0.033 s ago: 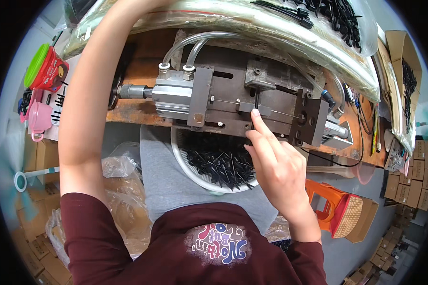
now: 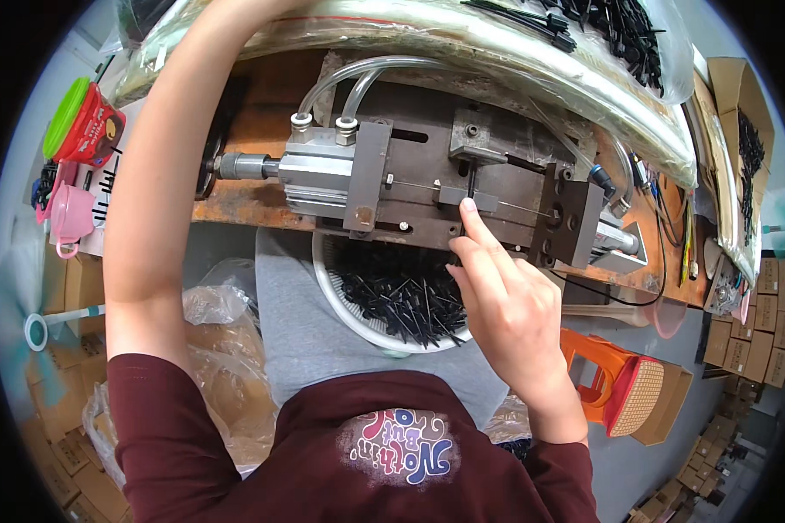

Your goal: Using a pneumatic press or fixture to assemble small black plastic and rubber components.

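My right hand is at the front edge of a metal clamping fixture. Its index finger reaches out and touches a small grey block in the middle. A thin black plastic piece runs over that block, from the upper metal block to my fingertip. The other fingers are curled below, seemingly round the piece's near end, which they mostly hide. My left forearm stretches up past the fixture's left end, and the left hand lies beyond the top edge. In my lap, a white basket holds many black pieces.
Clear air hoses rise from a silver cylinder. Plastic-wrapped material lies behind, with more black pieces in a bag. A red tub and pink cup stand left; an orange stool is right.
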Demonstrator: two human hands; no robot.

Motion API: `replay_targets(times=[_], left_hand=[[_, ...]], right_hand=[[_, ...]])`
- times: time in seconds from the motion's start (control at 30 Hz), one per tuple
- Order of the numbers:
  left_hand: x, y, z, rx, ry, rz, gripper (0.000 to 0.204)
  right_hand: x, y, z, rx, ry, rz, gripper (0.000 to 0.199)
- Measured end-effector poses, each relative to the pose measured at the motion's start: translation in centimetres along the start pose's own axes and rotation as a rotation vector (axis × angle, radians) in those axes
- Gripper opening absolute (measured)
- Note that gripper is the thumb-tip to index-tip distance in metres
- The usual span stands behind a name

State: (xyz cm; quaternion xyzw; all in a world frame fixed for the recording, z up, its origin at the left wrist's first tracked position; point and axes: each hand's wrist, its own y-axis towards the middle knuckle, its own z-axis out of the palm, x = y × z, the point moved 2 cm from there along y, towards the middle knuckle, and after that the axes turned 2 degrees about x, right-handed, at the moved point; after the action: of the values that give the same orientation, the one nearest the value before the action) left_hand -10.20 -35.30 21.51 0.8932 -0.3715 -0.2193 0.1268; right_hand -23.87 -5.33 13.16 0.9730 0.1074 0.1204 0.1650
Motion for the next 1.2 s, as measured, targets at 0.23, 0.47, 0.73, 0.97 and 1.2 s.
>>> replay_targets(times=[0.23, 0.47, 0.73, 0.97, 1.2], left_hand=[[-7.3, -6.8, -1.6, -0.308, -0.204, 0.069, 0.016], [-12.0, -15.9, -1.3, -0.262, -0.471, 0.155, 0.021], [-14.5, -20.9, 5.0, 0.012, -0.398, 0.122, 0.023], [-15.2, -20.3, 7.8, -0.060, -0.095, 0.272, 0.019], [-15.3, -19.3, 7.9, -0.083, -0.007, 0.258, 0.017]], right_hand=[[-0.1, 0.6, -1.0, 0.107, -0.114, 0.051, 0.028], [-4.4, 8.3, -7.1, -0.148, 0.153, 0.125, 0.025], [-9.6, 17.6, -7.2, 0.211, -0.036, 0.179, 0.038], [-8.0, 15.0, -6.6, 0.019, -0.373, -0.104, 0.021], [-7.4, 14.0, -6.1, -0.099, -0.309, -0.068, 0.022]])
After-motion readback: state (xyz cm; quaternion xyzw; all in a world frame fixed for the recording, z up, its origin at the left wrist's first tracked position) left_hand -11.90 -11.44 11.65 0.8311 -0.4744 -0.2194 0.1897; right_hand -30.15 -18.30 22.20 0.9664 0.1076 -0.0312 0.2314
